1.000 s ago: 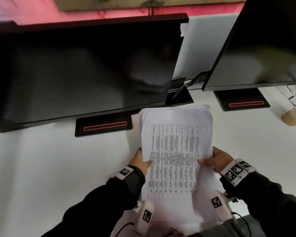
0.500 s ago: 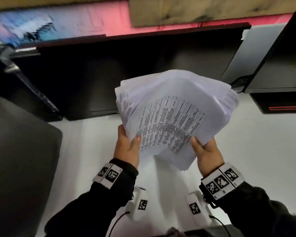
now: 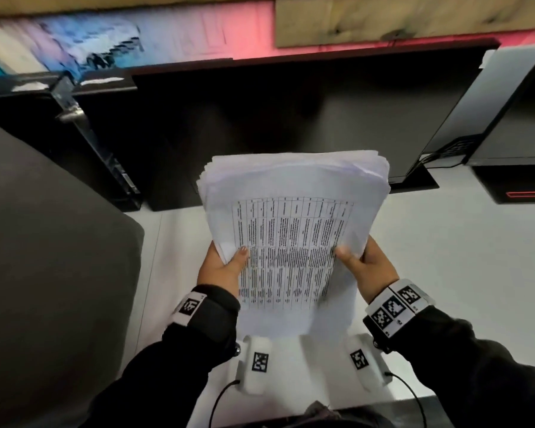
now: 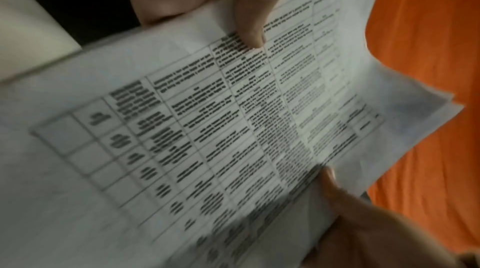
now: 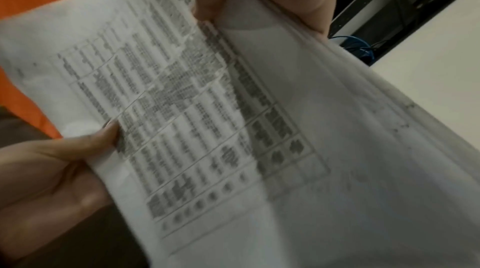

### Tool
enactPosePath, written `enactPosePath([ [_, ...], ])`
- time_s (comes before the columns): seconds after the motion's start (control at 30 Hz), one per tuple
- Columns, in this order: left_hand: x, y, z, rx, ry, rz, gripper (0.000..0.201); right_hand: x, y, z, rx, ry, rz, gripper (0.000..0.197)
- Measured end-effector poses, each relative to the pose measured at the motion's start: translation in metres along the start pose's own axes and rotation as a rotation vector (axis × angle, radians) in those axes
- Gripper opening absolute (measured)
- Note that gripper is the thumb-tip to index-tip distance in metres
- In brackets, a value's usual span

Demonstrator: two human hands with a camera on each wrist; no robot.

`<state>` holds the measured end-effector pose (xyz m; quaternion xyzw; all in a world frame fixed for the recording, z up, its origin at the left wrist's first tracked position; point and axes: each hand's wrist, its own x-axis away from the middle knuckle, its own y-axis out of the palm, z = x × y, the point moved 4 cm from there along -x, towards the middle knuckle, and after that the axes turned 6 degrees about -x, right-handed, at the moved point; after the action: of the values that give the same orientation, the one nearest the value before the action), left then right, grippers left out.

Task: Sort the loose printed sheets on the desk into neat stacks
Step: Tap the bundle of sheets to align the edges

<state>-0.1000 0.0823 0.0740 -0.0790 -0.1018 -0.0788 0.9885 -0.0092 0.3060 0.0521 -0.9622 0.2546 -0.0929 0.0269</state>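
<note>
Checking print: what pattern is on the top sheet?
A black ruled table on white top sheet; clearest in the head view.

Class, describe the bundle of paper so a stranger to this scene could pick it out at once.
Start at the wide black monitor on the white desk. In front of it, both hands, left and right, hold a thick white stack of printed sheets. It is the only paper here, its top page a dense black table.

1 bundle of printed sheets (image 3: 294,230), its sheet count too fine to tell, at 12 o'clock from 2 hands: left hand (image 3: 221,268) at 9 o'clock, right hand (image 3: 369,268) at 3 o'clock. 3 monitors (image 3: 275,125); 2 wrist bands (image 3: 397,307); 1 desk (image 3: 445,257).
</note>
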Motion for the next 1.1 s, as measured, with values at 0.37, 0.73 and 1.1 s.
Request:
enactPosePath([
  [0.37, -0.017, -0.039, -0.014, 0.406, -0.204, -0.060, 0.010, 0.023, 0.004, 0.036, -0.764, 0.318, -0.092, 0.053],
  [0.73, -0.025, -0.048, -0.027, 0.531, -0.268, 0.037, 0.021, 0.019, -0.004, 0.029, -0.668, 0.243, -0.002, 0.084],
  [1.1, -0.059, -0.091, -0.031, -0.551, -0.149, 0.050, 0.050, 0.020, -0.026, -0.013, 0.047, 0.012, 0.026, 0.025],
])
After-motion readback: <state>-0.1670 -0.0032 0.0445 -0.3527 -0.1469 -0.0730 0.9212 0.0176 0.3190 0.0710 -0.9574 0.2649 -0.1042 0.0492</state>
